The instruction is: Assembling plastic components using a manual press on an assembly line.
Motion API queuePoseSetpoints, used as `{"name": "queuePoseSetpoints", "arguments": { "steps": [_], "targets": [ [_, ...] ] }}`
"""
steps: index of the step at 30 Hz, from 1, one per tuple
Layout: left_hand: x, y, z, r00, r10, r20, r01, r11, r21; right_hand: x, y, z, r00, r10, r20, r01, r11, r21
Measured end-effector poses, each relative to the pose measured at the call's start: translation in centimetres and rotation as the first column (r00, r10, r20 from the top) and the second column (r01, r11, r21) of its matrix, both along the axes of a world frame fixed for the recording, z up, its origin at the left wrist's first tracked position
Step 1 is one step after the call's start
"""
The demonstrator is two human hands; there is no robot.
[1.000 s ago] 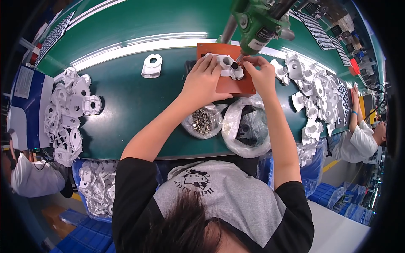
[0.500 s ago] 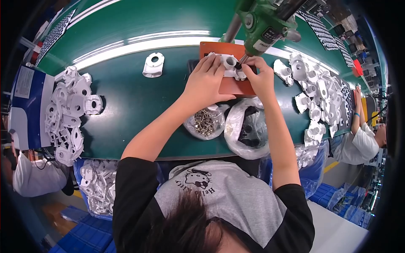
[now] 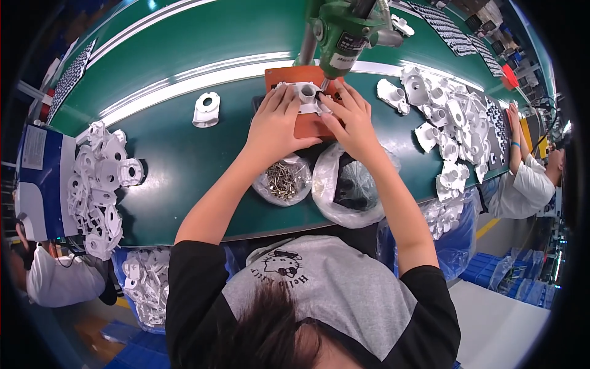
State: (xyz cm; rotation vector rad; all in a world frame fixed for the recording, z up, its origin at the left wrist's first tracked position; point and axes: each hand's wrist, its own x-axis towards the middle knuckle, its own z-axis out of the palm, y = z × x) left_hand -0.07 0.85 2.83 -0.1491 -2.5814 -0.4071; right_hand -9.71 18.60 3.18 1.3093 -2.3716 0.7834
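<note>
A white plastic housing point(image 3: 306, 94) with a round collar sits on an orange fixture plate point(image 3: 312, 126), under a green press head point(image 3: 345, 38). My left hand point(image 3: 276, 126) holds the housing's left side; its fingers lie over the top and its thumb stretches toward the plate's near edge. On the right side, my right hand point(image 3: 352, 120) grips the housing, index fingertip by a small black piece point(image 3: 319, 95) beside the collar and thumb lower down. The fingers partly hide the housing's edges. The press's thin metal tip point(image 3: 326, 85) comes down just behind the black piece.
Nearer me are a bag of metal screws point(image 3: 282, 182) and a bag of black parts point(image 3: 353, 187). One white housing point(image 3: 207, 111) lies apart; piles of housings flank the green bench point(image 3: 172, 166) at left point(image 3: 107, 184) and right point(image 3: 458, 123). A co-worker point(image 3: 522, 178) is at far right.
My right hand has gone from pinching the small black piece to resting its fingers straighter on the housing's right side. My left hand stays on the housing. The whole view has shifted slightly.
</note>
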Motion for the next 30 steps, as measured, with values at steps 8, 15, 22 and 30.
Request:
{"name": "queuePoseSetpoints", "arguments": {
  "steps": [8,15,22,30],
  "targets": [
    [-0.3,0.0,-0.2,0.998,-0.011,-0.057,0.012,1.000,0.019,-14.7,4.3,8.7,0.977,0.116,0.179,-0.030,0.905,-0.425],
    [0.2,-0.2,0.2,0.999,0.033,0.002,-0.033,0.999,0.005,-21.2,-6.3,20.2,0.825,0.390,0.408,0.056,0.663,-0.746],
    [0.2,0.4,1.0,0.997,-0.012,-0.073,0.010,0.999,-0.031,-20.4,-10.2,27.1,0.881,0.350,0.319,0.055,0.593,-0.803],
    [-0.2,0.7,1.1,0.993,-0.030,-0.116,0.026,0.999,-0.030,-10.9,-6.3,29.5,0.975,0.215,0.064,-0.040,0.449,-0.893]
  ]
}}
